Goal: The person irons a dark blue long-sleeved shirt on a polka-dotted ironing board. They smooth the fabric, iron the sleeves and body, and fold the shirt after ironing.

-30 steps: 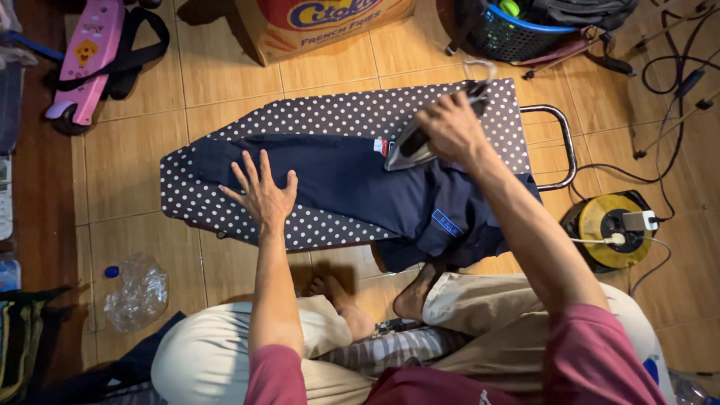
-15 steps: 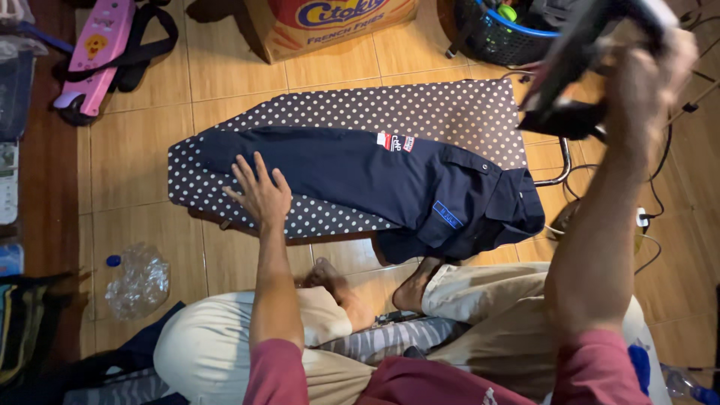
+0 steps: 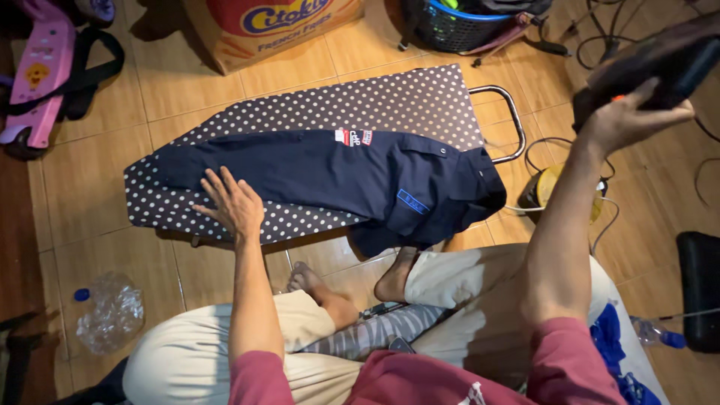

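Note:
A dark navy shirt (image 3: pixel 352 176) with small patches lies spread along a low ironing board (image 3: pixel 405 101) covered in dark cloth with white dots. My left hand (image 3: pixel 231 202) rests flat, fingers apart, on the board's near edge at the shirt's left end. My right hand (image 3: pixel 626 120) is raised at the right, well off the board, and grips a dark clothes iron (image 3: pixel 652 64) from below. The iron is tilted and partly blurred. I sit on the tiled floor with my legs (image 3: pixel 450 289) folded under the board's near side.
A yellow cable reel (image 3: pixel 551 191) with cords lies right of the board, behind my arm. A cardboard box (image 3: pixel 262 26) and a dark basket (image 3: pixel 450 26) stand at the back. A crushed plastic bottle (image 3: pixel 109 311) lies front left, a pink scooter (image 3: pixel 41 67) far left, a black object (image 3: pixel 697 289) far right.
My right hand lifted the iron off the shirt and swung it up and away to the right. The left hand slid slightly toward the board's near edge. The view shifted right.

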